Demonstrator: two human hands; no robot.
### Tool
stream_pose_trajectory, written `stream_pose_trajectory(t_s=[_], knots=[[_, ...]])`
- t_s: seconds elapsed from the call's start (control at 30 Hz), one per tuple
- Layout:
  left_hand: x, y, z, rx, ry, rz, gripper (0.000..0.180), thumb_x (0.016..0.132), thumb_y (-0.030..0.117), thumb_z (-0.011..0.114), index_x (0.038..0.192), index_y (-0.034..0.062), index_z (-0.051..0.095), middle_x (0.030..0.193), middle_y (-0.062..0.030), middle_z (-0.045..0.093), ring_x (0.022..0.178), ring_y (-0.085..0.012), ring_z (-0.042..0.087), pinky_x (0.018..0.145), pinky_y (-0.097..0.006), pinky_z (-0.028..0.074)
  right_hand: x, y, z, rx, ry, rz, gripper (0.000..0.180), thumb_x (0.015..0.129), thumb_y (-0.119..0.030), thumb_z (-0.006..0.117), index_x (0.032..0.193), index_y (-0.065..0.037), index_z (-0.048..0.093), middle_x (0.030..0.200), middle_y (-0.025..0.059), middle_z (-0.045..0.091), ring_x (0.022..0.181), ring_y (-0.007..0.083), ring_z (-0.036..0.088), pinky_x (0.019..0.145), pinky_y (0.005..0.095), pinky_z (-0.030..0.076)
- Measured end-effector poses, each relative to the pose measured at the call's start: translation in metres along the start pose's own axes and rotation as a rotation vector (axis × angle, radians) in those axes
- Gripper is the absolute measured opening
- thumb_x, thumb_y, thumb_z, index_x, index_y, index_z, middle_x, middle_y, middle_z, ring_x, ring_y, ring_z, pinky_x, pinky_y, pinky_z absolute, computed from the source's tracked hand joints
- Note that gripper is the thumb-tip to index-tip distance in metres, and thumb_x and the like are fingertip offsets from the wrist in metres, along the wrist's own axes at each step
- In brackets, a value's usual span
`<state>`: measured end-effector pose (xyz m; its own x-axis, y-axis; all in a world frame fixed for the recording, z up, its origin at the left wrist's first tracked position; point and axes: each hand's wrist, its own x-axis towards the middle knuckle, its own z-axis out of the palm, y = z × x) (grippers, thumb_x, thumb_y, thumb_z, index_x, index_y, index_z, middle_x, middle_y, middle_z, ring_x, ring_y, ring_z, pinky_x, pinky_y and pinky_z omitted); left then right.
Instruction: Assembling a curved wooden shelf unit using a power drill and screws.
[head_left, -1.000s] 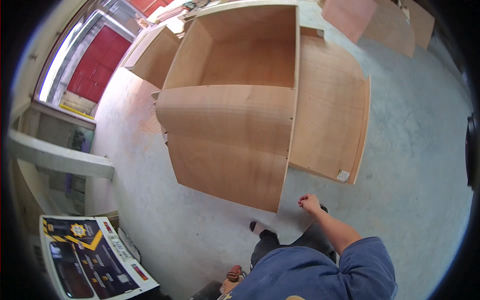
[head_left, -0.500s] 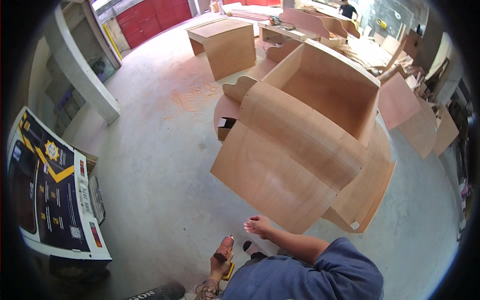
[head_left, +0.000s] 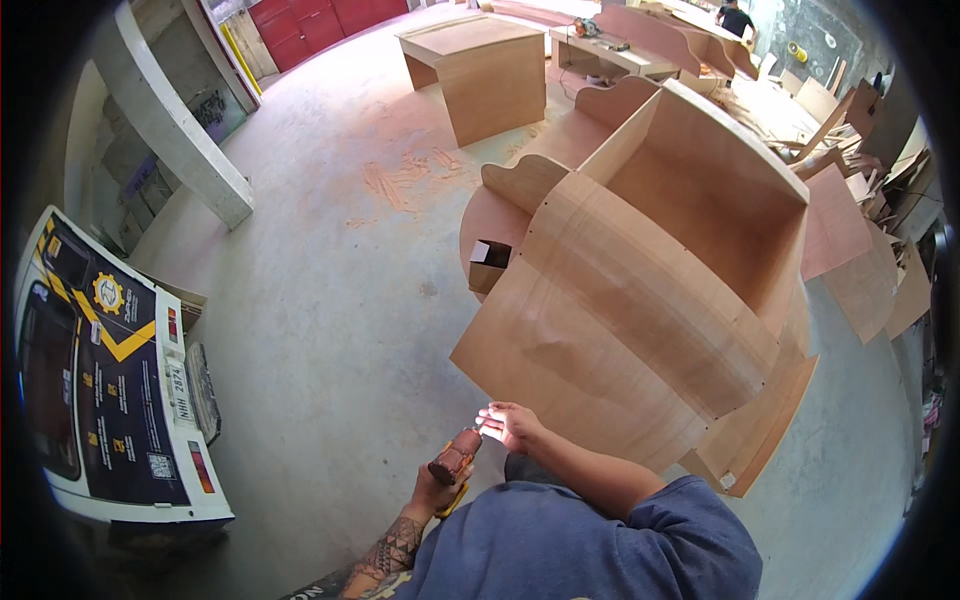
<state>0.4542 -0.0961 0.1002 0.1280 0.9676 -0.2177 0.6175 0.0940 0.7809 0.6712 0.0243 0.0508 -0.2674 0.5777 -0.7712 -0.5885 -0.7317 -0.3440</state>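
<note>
My left hand (head_left: pixel 436 490) is wrapped around the grip of a cordless drill (head_left: pixel 456 456) with a reddish-brown body and a yellow base, its nose tilted up and to the right. My right hand (head_left: pixel 513 426) is at the drill's tip, thumb and fingers drawn together there; anything between them is too small to make out. Just beyond stands a large plywood cabinet (head_left: pixel 690 185) with an open box section. Over its near side lies a thin, bent plywood sheet (head_left: pixel 580 350), its lower edge close to my right forearm.
A small open cardboard box (head_left: pixel 489 266) rests at the cabinet's left. Farther off are a plywood desk (head_left: pixel 495 85) and wood shavings (head_left: pixel 405 180) on the floor. A vehicle's rear (head_left: pixel 120 380) is at left, beside a concrete post (head_left: pixel 185 130). Loose panels (head_left: pixel 850 250) lean at right.
My hands have come together: the drill has risen, and my right hand now meets its tip. The view has shifted, so the cabinet appears farther right.
</note>
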Motion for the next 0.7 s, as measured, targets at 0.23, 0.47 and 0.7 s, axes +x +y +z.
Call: stream_pose_trajectory(t_s=[0.23,0.47,0.7], knots=[[0.113,0.006,-0.056,0.127,-0.139,0.178,0.041,0.095,0.033,0.085,0.121,0.0025,0.075,0.105,-0.0178,0.082,0.099,-0.0321,0.081,0.086,-0.041,0.063,0.054,-0.054,0.046,0.208,-0.053,-0.04,0.013,0.111,0.0,0.055,0.124,0.003,0.056,0.121,0.0223,0.065,0.112,0.0374,0.07,0.104,0.0504,0.06],[0.238,0.017,-0.093,-0.099,-0.268,0.201,0.033,0.095,0.029,0.087,0.116,0.0047,0.078,0.105,-0.0115,0.083,0.096,-0.0212,0.081,0.088,-0.036,0.064,0.102,-0.108,0.075,0.432,-0.008,-0.217,0.013,0.112,-0.002,0.053,0.123,0.003,0.057,0.117,0.0193,0.066,0.112,0.0333,0.069,0.106,0.0471,0.058],[0.36,-0.024,-0.128,-0.181,-0.45,0.389,0.034,0.098,0.026,0.082,0.123,0.005,0.073,0.112,-0.0169,0.078,0.1,-0.0355,0.078,0.086,-0.041,0.063,0.156,-0.132,0.111,0.359,0.003,-0.329,0.012,0.113,-0.009,0.057,0.122,-0.001,0.061,0.119,0.0153,0.069,0.116,0.0296,0.068,0.11,0.0425,0.057]])
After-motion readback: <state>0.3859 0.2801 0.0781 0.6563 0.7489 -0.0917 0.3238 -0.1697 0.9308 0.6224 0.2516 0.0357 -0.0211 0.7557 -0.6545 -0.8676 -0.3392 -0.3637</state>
